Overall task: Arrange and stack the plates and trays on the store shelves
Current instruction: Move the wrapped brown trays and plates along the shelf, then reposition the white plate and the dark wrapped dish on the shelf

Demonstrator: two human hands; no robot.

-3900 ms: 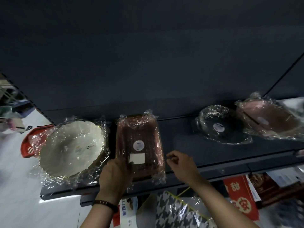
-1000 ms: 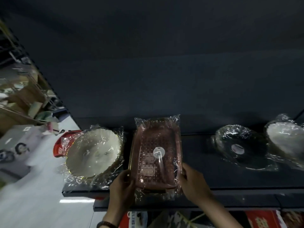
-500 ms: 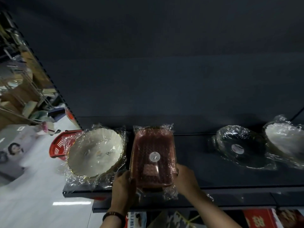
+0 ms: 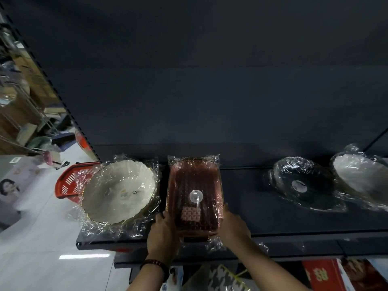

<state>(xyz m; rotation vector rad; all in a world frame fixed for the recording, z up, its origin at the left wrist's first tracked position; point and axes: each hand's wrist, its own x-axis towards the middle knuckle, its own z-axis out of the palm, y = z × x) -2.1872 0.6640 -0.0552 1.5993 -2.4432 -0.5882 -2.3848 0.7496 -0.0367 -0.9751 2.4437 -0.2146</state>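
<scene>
While the dark shelf (image 4: 294, 219) runs across the view, a wrapped white plate (image 4: 119, 192) sits at its left end, just beside a wrapped pink tray (image 4: 194, 185) that lies lengthwise at the front edge. A wrapped black plate (image 4: 304, 183) rests well apart to the right. The left hand (image 4: 162, 234) grips the tray's near left corner, fingers curled round its side; the right hand (image 4: 233, 225) holds the near right corner likewise. A beaded bracelet (image 4: 155, 264) circles the left wrist.

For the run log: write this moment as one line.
phase: tray placement | pink tray: on shelf, right of white plate | left hand: grips left edge | right hand: grips right edge
</scene>
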